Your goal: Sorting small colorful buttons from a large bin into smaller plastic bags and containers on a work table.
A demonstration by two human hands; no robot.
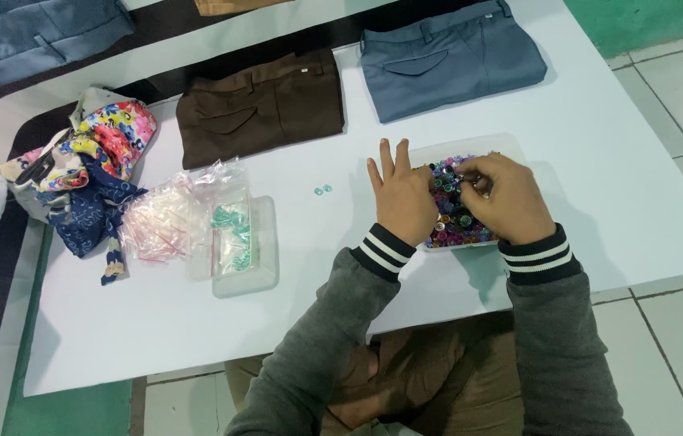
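A clear plastic tray (pixel 493 148) full of small colourful buttons (pixel 448 229) sits on the white table in front of me. My left hand (pixel 403 198) rests on the tray's left side with fingers spread upward. My right hand (pixel 504 198) is over the buttons with fingertips pinched among them; what they pinch is hidden. Two small teal buttons (pixel 323 190) lie loose on the table to the left of the tray.
A clear lidded box (pixel 264 242) with teal pieces and a heap of small clear plastic bags (pixel 165 220) lie at left. Folded brown trousers (pixel 260 105) and blue-grey trousers (pixel 450 56) lie beyond. Floral cloth (pixel 91 161) is at far left. The table edge (pixel 664 270) is near me.
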